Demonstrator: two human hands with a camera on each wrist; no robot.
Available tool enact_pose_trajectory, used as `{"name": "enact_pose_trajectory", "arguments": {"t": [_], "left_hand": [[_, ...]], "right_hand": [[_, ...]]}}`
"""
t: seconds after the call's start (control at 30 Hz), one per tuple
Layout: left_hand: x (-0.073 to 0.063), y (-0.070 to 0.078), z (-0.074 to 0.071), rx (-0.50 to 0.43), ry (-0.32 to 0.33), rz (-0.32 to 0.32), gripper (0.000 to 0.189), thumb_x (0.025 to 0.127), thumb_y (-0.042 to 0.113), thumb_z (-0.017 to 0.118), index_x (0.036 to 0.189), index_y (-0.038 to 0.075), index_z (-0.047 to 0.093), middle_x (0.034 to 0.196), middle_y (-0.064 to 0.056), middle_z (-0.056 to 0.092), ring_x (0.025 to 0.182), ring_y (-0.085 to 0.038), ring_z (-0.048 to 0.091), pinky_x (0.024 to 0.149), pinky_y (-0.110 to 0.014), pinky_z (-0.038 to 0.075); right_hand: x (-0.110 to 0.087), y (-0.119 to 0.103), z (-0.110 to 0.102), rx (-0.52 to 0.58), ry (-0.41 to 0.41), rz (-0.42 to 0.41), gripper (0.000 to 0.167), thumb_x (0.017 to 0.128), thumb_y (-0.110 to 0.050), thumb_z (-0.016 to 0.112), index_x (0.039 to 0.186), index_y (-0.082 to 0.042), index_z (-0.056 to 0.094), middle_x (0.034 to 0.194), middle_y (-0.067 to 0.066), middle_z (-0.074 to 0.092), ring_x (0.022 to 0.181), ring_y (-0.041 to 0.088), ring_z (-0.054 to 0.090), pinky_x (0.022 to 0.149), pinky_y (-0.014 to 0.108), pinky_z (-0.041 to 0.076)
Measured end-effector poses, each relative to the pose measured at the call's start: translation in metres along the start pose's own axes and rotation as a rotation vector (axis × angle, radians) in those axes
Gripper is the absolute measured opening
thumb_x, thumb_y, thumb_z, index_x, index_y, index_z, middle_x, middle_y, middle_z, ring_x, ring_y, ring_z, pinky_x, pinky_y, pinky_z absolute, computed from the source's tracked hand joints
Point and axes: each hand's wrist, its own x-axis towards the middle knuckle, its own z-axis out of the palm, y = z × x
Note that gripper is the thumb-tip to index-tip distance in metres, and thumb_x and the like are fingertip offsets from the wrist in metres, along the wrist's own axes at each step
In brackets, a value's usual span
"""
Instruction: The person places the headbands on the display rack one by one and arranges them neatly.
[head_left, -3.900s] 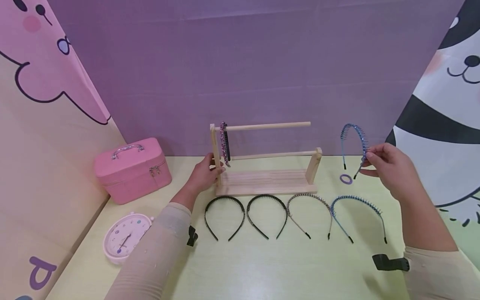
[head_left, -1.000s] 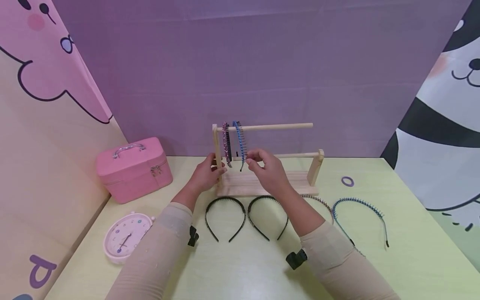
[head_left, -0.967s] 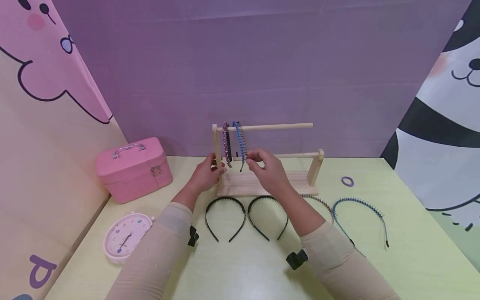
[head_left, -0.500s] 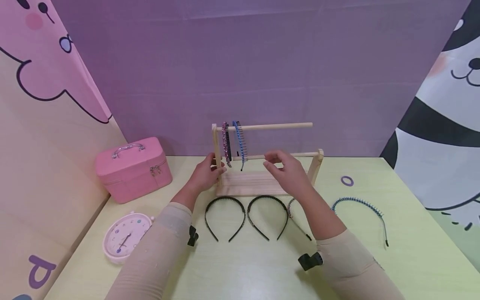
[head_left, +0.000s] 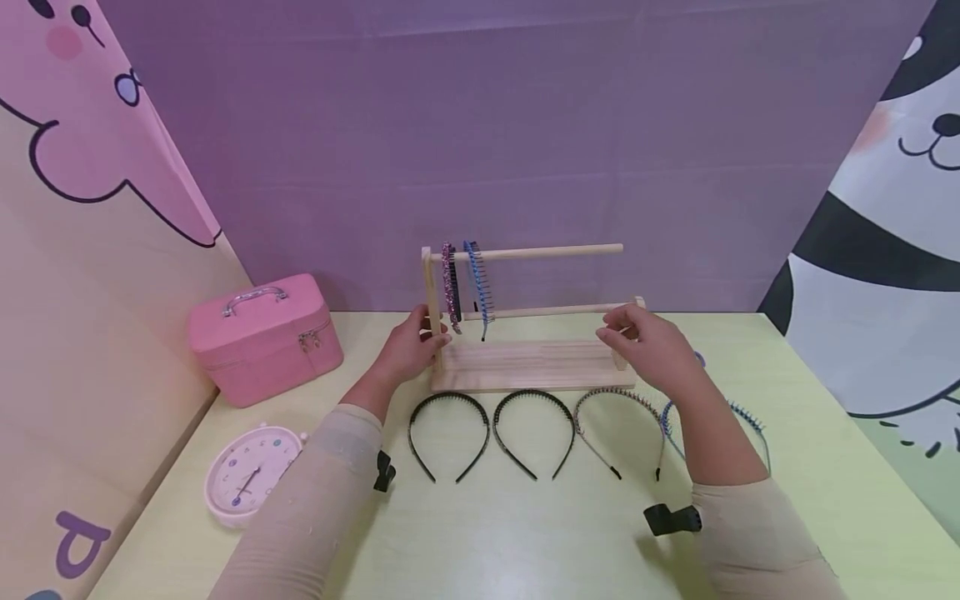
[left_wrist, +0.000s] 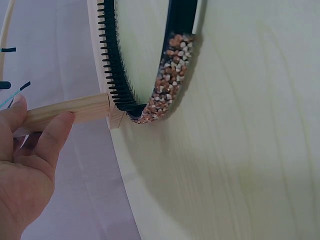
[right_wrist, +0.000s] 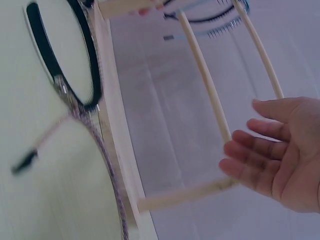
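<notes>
My left hand grips the left upright of a wooden rack; in the left wrist view the thumb and fingers pinch the wooden post. From the rack's upper bar hang a pink glittery headband and, to its right, a blue toothed headband. My right hand is by the rack's right post, fingers loosely bent, holding nothing; the right wrist view shows those fingers in front of the lower bar. Below the rack lie a black headband, another black headband and a pinkish headband.
Under the right forearm lies another blue headband, partly hidden. A purple ring peeks out behind the right hand. At left stand a pink case and a round pink clock. A purple cloth hangs behind.
The blue headband, earlier in my right hand, now hangs on the upper bar. My right hand has let go of it and moved right. The left hand keeps its grip on the upright.
</notes>
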Motion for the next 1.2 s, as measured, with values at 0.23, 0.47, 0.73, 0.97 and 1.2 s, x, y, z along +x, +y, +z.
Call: {"name": "enact_pose_trajectory", "arguments": {"t": [0.23, 0.47, 0.73, 0.97, 1.2], "left_hand": [[-0.001, 0.000, 0.000, -0.004, -0.006, 0.000, 0.045, 0.100, 0.021, 0.060, 0.139, 0.010, 0.040, 0.126, -0.009, 0.058, 0.126, -0.027, 0.056, 0.082, -0.041, 0.056], [-0.002, 0.001, -0.001, -0.005, -0.005, 0.000, 0.043, 0.099, 0.022, 0.060, 0.137, 0.012, 0.041, 0.128, -0.012, 0.057, 0.127, -0.028, 0.056, 0.083, -0.041, 0.056], [-0.001, 0.000, -0.001, -0.006, -0.018, -0.012, 0.047, 0.099, 0.025, 0.060, 0.139, 0.011, 0.039, 0.131, -0.014, 0.055, 0.130, -0.029, 0.053, 0.088, -0.045, 0.056], [0.000, -0.001, -0.001, -0.017, -0.018, -0.019, 0.047, 0.099, 0.024, 0.060, 0.139, 0.011, 0.039, 0.133, -0.015, 0.055, 0.130, -0.028, 0.053, 0.088, -0.046, 0.055], [-0.001, 0.000, -0.001, -0.018, -0.024, -0.016, 0.048, 0.100, 0.023, 0.059, 0.140, 0.010, 0.038, 0.135, -0.016, 0.054, 0.131, -0.029, 0.052, 0.089, -0.047, 0.055]], "right_hand": [[-0.011, 0.030, -0.017, -0.127, -0.060, 0.036, 0.047, 0.102, -0.046, 0.049, 0.126, -0.006, 0.054, 0.123, 0.017, 0.060, 0.113, 0.038, 0.058, 0.084, 0.051, 0.049], [-0.020, 0.057, -0.026, -0.172, -0.133, 0.109, 0.052, 0.099, -0.045, 0.054, 0.125, 0.000, 0.054, 0.118, 0.022, 0.060, 0.100, 0.035, 0.062, 0.078, 0.049, 0.050], [-0.028, 0.083, -0.029, -0.090, -0.325, 0.241, 0.044, 0.097, -0.035, 0.061, 0.115, 0.004, 0.052, 0.105, 0.022, 0.061, 0.089, 0.030, 0.064, 0.075, 0.042, 0.056], [-0.035, 0.096, -0.022, -0.074, -0.482, 0.328, 0.031, 0.092, -0.026, 0.069, 0.102, -0.001, 0.054, 0.088, 0.012, 0.057, 0.079, 0.024, 0.056, 0.067, 0.036, 0.052], [-0.042, 0.104, -0.012, -0.062, -0.532, 0.336, 0.026, 0.091, -0.023, 0.070, 0.097, -0.004, 0.054, 0.074, 0.005, 0.052, 0.069, 0.020, 0.051, 0.061, 0.034, 0.047]]}}
